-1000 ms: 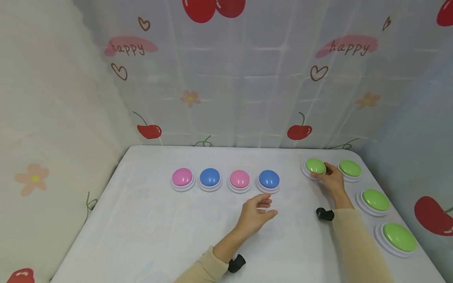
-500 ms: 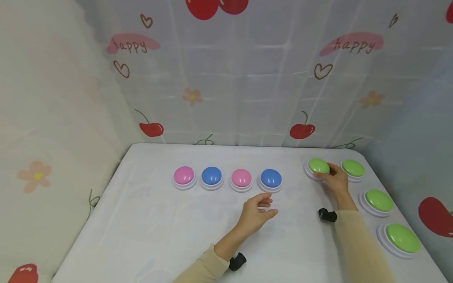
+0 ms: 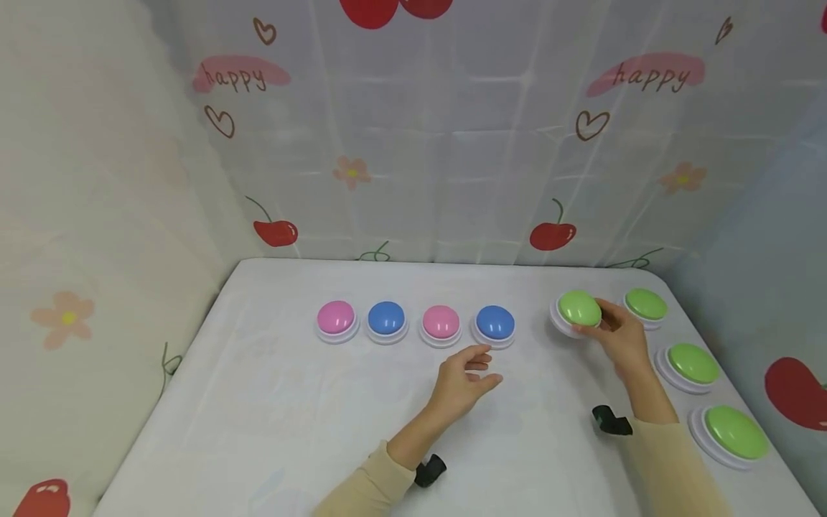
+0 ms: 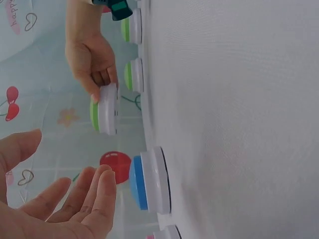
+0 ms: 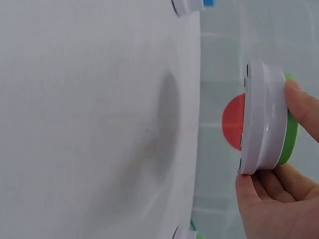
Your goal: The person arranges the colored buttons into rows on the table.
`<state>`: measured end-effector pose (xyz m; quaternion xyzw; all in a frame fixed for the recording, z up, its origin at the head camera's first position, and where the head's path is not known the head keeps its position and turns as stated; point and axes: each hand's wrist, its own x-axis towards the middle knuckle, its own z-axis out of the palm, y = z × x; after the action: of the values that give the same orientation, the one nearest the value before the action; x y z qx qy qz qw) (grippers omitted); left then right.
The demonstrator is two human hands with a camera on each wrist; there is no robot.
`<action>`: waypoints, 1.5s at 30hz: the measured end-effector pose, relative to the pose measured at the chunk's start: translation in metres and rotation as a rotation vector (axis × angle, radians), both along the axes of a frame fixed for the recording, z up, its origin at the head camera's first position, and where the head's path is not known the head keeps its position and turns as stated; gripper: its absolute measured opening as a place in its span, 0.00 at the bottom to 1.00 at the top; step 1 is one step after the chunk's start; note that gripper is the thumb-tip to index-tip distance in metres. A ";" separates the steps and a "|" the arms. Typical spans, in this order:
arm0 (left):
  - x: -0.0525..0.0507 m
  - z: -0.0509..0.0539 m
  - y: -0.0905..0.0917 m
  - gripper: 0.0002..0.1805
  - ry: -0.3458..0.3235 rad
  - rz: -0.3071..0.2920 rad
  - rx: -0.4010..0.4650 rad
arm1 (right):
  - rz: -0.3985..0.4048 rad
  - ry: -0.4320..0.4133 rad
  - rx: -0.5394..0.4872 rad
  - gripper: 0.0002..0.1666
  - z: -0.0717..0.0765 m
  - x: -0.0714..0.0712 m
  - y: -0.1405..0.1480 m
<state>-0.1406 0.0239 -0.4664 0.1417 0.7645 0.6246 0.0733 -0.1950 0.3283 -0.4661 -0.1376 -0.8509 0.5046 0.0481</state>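
A push button with a green dome and white base (image 3: 578, 309) is held by my right hand (image 3: 623, 337), thumb and fingers gripping its right side. In the right wrist view the green button (image 5: 266, 119) hangs above the table, its shadow on the cloth apart from it. My left hand (image 3: 455, 380) hovers over the table with fingers loosely spread, holding nothing. Just beyond its fingertips stands a blue button (image 3: 495, 323). In the left wrist view the left hand (image 4: 75, 204) is beside that blue button (image 4: 147, 181) without touching it.
Left of the blue button, in a row, stand a pink button (image 3: 441, 323), another blue button (image 3: 386, 319) and a magenta button (image 3: 336, 318). Along the right edge sit green buttons: a far one (image 3: 646, 305), a middle one (image 3: 693, 364) and a near one (image 3: 735, 433). Printed curtains surround the white table (image 3: 291, 402).
My right hand has lifted the green button off the table from its place beside the far green one. The left hand has barely moved. The head view has shifted slightly.
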 end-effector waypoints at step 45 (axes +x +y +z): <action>-0.009 0.018 -0.157 0.39 0.063 0.100 -0.174 | 0.549 0.163 -0.149 0.42 0.016 0.037 -0.254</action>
<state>-0.1493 -0.1330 -0.4482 0.1159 0.8239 0.5540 0.0301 -0.1584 0.0744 -0.4497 0.1358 -0.8102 0.5693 -0.0322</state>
